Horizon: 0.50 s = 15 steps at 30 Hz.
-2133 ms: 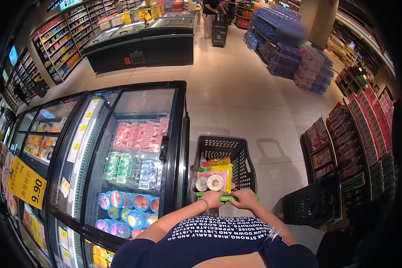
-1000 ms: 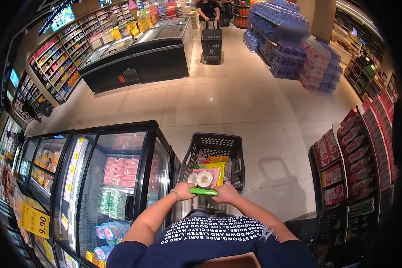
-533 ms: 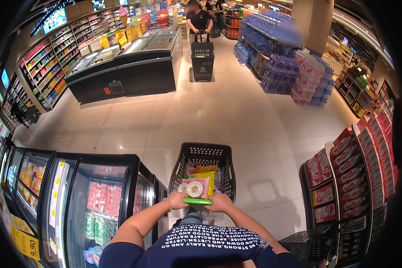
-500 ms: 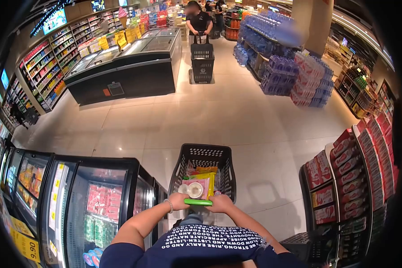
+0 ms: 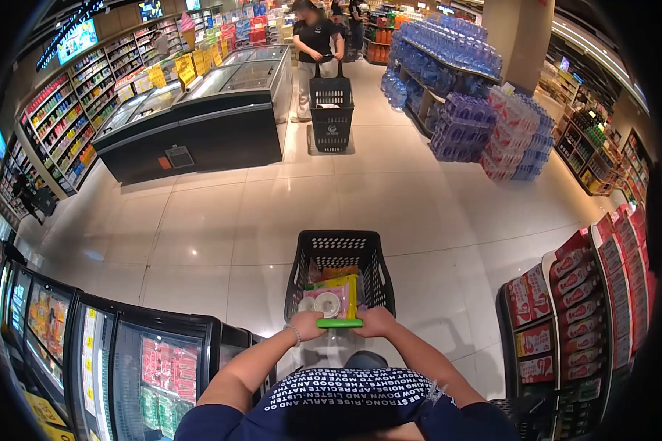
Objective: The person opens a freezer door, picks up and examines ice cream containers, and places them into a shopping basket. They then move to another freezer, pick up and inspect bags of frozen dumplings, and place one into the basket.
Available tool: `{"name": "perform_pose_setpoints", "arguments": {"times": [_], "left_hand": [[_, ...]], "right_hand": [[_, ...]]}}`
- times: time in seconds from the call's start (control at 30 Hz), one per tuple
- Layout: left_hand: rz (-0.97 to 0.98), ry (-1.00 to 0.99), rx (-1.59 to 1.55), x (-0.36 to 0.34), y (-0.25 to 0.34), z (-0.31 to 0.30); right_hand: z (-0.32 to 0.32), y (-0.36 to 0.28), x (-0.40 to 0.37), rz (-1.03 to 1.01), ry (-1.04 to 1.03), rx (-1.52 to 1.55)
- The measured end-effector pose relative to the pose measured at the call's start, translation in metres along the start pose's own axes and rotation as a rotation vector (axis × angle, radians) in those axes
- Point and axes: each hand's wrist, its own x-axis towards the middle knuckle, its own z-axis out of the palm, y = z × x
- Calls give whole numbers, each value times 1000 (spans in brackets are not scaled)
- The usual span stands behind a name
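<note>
A black rolling shopping basket [image 5: 336, 247] stands on the tiled floor right in front of me. It holds a pink pack with two round lids [image 5: 324, 301] and yellow snack bags [image 5: 340, 281]. My left hand [image 5: 307, 324] and my right hand [image 5: 376, 321] both grip its green handle [image 5: 339, 323], one at each end.
A glass-door freezer [image 5: 136, 360] is at my lower left, and red drink cartons [image 5: 566, 309] are stacked at my right. Ahead, another shopper [image 5: 312, 44] pushes a black basket [image 5: 331, 114] beside chest freezers [image 5: 191, 125]. Bottled-water packs [image 5: 485, 125] stand far right.
I have pushed the basket forward past the freezer, which slid back to my lower left. The shopper ahead has come closer. Both hands kept their grip on the handle.
</note>
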Motion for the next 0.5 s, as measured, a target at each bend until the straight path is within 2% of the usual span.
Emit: {"name": "perform_pose_setpoints", "arguments": {"times": [0.23,0.43,0.5], "left_hand": [[-161,94,-40,64,9,-12],[-423,219,-83,114,32,-7],[-451,266,-121,132,30,-2]], "right_hand": [[-50,64,65,-206,-53,41],[-81,123,132,-389,-165,-87],[-93,139,155,-454,-166,-117]]}}
